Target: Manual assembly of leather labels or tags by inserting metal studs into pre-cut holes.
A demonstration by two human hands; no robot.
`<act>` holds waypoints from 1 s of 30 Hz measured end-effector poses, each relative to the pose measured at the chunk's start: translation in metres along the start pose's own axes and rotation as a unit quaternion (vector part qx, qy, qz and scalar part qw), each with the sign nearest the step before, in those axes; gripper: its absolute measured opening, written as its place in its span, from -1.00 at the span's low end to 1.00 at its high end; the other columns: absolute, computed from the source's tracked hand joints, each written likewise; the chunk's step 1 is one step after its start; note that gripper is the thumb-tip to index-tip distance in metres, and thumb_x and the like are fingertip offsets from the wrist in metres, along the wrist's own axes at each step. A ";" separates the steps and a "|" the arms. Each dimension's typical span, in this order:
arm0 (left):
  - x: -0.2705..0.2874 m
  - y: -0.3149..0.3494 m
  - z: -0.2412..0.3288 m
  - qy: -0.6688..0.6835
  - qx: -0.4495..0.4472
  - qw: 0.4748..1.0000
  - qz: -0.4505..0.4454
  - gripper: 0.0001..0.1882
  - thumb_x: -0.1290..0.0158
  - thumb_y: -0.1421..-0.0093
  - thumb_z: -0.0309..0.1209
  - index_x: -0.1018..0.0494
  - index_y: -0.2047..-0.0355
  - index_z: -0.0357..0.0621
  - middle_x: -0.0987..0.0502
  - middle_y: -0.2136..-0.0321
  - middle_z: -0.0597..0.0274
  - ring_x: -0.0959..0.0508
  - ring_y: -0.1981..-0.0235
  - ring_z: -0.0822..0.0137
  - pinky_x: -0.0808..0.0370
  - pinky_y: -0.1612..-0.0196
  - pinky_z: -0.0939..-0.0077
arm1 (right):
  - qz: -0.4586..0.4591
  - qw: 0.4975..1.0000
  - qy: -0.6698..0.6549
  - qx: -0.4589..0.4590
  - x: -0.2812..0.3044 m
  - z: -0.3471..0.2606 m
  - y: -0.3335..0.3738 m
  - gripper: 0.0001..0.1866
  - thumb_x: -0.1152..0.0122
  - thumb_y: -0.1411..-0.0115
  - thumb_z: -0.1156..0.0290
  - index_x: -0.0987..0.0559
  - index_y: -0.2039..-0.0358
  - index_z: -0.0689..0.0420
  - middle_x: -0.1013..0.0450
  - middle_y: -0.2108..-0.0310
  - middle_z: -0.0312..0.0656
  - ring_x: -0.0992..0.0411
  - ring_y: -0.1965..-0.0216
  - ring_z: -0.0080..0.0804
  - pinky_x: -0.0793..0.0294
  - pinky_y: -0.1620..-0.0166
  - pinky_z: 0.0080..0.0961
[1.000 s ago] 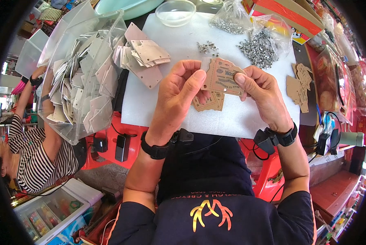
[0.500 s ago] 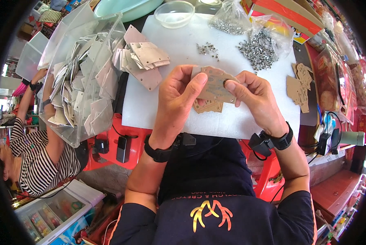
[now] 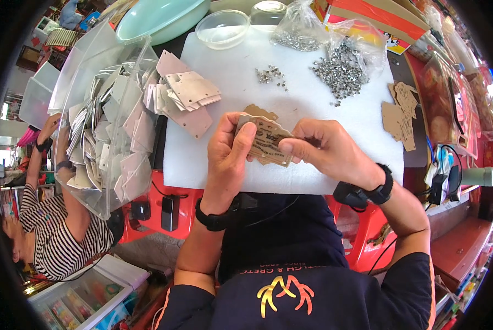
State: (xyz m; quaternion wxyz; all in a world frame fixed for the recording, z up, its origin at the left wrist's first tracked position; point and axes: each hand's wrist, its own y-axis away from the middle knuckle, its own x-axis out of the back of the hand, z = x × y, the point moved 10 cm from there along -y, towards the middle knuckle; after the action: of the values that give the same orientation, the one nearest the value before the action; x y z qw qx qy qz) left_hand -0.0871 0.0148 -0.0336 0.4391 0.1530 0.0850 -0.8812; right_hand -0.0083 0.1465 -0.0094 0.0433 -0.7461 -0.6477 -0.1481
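Head view: both grips are working on one brown printed card point(image 3: 265, 137). Left hand point(image 3: 230, 148) is closing thumb over fingers on its left end; right hand point(image 3: 329, 146) is pinching the right end, thumb on top. No gap is showing at either grip. Card is sitting between the two, tilted, just over the white foam sheet point(image 3: 202, 173) on the desk point(image 3: 418, 157). Can't tell if it's one layer or several.

Another brown card point(image 3: 261, 111) is lying on the foam, partly hidden behind the held one. More brown cards point(image 3: 398, 116) are lying well right of the right grip. Pale plates point(image 3: 194, 88) are stacking up ahead and left of the left grip; farther left, a clear bin point(image 3: 104, 209) is holding many more.

Small metal pieces point(image 3: 342, 71) are piling up beyond the right grip, a smaller cluster point(image 3: 271, 76) straight ahead between the grips.

Status, my read: one card is getting handled; I'm seeing no metal piece on it, but fingers are covering both ends. Neither grip is touching the plates or metal bits, so most stock is waiting. Can't pick out anything clearly finished.
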 end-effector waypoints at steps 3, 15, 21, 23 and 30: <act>0.006 0.001 -0.004 0.013 -0.003 1.000 -0.006 -0.81 0.01 -0.34 -0.36 -0.36 0.13 -0.20 -0.46 0.41 0.43 -0.34 0.49 0.70 -0.27 0.45 0.77 | -0.026 0.999 0.032 -0.008 0.018 -0.003 -0.016 -0.69 -0.18 -0.28 0.22 -0.58 0.42 0.23 -0.38 0.66 -0.38 -0.26 0.59 -0.71 -0.25 0.54 -0.62; 0.004 0.002 -0.010 0.004 -0.012 0.997 -0.080 -0.91 -0.01 -0.31 -0.47 -0.38 0.20 -0.17 -0.38 0.42 0.50 -0.28 0.47 0.72 -0.26 0.40 0.80 | 0.040 0.963 0.267 0.027 0.051 0.002 -0.083 -0.76 -0.22 -0.13 0.34 -0.60 0.39 0.30 -0.51 0.57 -0.07 -0.48 0.55 -0.28 -0.46 0.40 -0.39; 0.000 0.003 -0.005 -0.008 -0.045 0.994 -0.102 -0.90 -0.01 -0.31 -0.47 -0.37 0.20 -0.19 -0.39 0.35 0.46 -0.32 0.37 0.71 -0.32 0.29 0.78 | 0.049 0.927 0.367 0.059 0.043 0.005 -0.092 -0.76 -0.25 -0.14 0.32 -0.58 0.40 0.28 -0.54 0.53 -0.08 -0.51 0.50 -0.23 -0.48 0.34 -0.39; 0.001 0.003 -0.006 -0.011 -0.039 0.995 -0.095 -0.90 -0.01 -0.31 -0.47 -0.37 0.20 -0.20 -0.39 0.35 0.48 -0.31 0.38 0.71 -0.31 0.30 0.78 | 0.049 0.919 0.387 0.062 0.039 0.000 -0.090 -0.78 -0.25 -0.12 0.33 -0.58 0.41 0.27 -0.54 0.52 -0.07 -0.51 0.48 -0.21 -0.48 0.34 -0.37; 0.003 0.005 -0.005 -0.021 -0.036 0.997 -0.070 -0.89 -0.01 -0.32 -0.46 -0.38 0.19 -0.20 -0.39 0.39 0.48 -0.30 0.43 0.71 -0.30 0.35 0.78 | -0.005 0.859 0.507 0.070 0.045 -0.007 -0.072 -0.87 -0.12 -0.03 0.42 -0.58 0.50 0.20 -0.51 0.52 0.03 -0.51 0.41 0.05 -0.50 0.31 -0.16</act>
State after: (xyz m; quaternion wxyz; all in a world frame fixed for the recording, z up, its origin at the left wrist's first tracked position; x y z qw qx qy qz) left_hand -0.0843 0.0109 -0.0395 0.3828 0.1120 0.1176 -0.9094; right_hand -0.0748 0.1986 0.0002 0.4166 -0.5600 -0.5485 -0.4604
